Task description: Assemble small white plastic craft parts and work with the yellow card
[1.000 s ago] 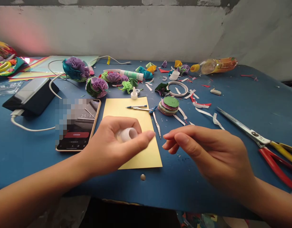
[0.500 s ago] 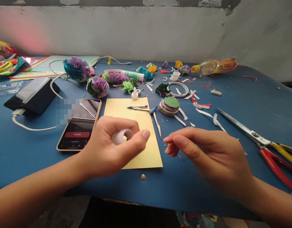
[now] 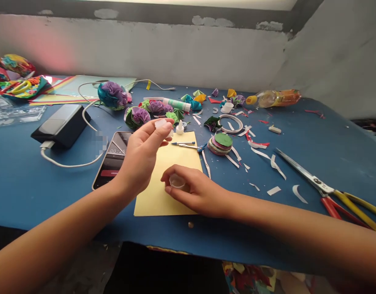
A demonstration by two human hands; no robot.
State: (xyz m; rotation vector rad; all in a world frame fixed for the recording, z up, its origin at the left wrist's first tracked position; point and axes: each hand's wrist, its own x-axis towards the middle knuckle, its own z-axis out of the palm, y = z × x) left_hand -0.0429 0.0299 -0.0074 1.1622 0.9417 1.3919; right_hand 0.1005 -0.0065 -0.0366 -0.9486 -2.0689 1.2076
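My left hand [image 3: 143,153] is raised above the phone's right edge and the top of the yellow paper. Its fingers pinch a small white plastic piece [image 3: 161,123], partly covered by the thumb. Lower down, my right hand [image 3: 203,192] curls round a small white round container [image 3: 177,181] with its open mouth facing up, over the yellow paper [image 3: 154,202]. Just beyond my left fingertips stands a white nozzle cap [image 3: 179,128]. A compass [image 3: 201,148] lies across the paper's right edge, beside a stack of coloured paper discs [image 3: 220,144].
A phone [image 3: 101,175] and a black box [image 3: 61,125] with a white cable lie left. Folded paper flowers [image 3: 112,96], a glue stick [image 3: 176,105] and a tape roll [image 3: 231,123] are behind. Large scissors [image 3: 321,184], paper strips and a plastic bottle [image 3: 275,98] lie right.
My right hand has moved left over the paper and now holds the white round container. My left hand has risen, pinching a white piece. The view has shifted slightly.
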